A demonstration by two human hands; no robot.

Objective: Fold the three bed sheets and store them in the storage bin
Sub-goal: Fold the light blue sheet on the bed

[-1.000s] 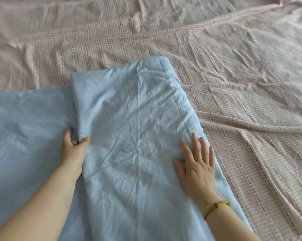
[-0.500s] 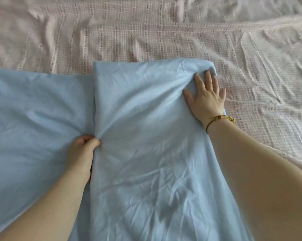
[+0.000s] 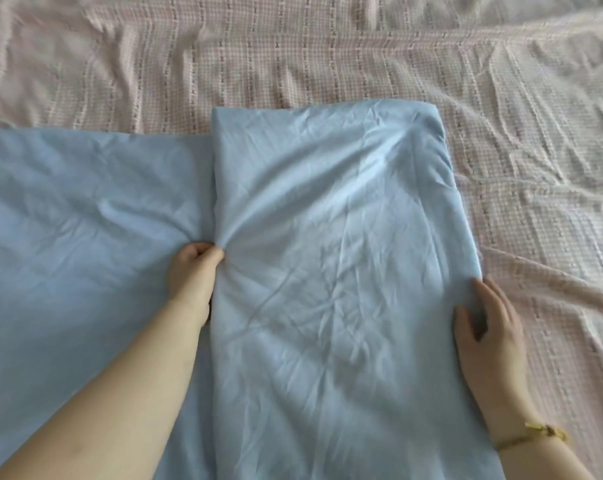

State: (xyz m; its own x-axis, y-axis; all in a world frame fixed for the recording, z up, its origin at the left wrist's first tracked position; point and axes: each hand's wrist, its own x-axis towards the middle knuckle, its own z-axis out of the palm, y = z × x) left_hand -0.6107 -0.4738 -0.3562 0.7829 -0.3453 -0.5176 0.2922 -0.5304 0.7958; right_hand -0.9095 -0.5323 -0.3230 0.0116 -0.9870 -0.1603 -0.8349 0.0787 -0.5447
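Pink-and-white checked woven cloth [image 3: 328,57] covers the whole bed surface, rumpled, reaching beyond and to the right of the light blue cotton bed sheet [image 3: 85,237] that lies on top of it. That blue sheet is only partly folded: its right part is doubled over into a long, creased panel, while a flatter layer spreads out to the left of that panel. At the panel's left edge the left hand [image 3: 192,271] is clenched on a pinch of blue cloth, drawing wrinkles toward it. At the panel's right fold the right hand [image 3: 487,327] rests with fingers nearly straight and the thumb on top, pressing rather than gripping. A yellow cord bracelet [image 3: 535,434] circles that wrist. I judge the task early: this sheet needs more folds, and no storage bin or finished sheet is in sight.
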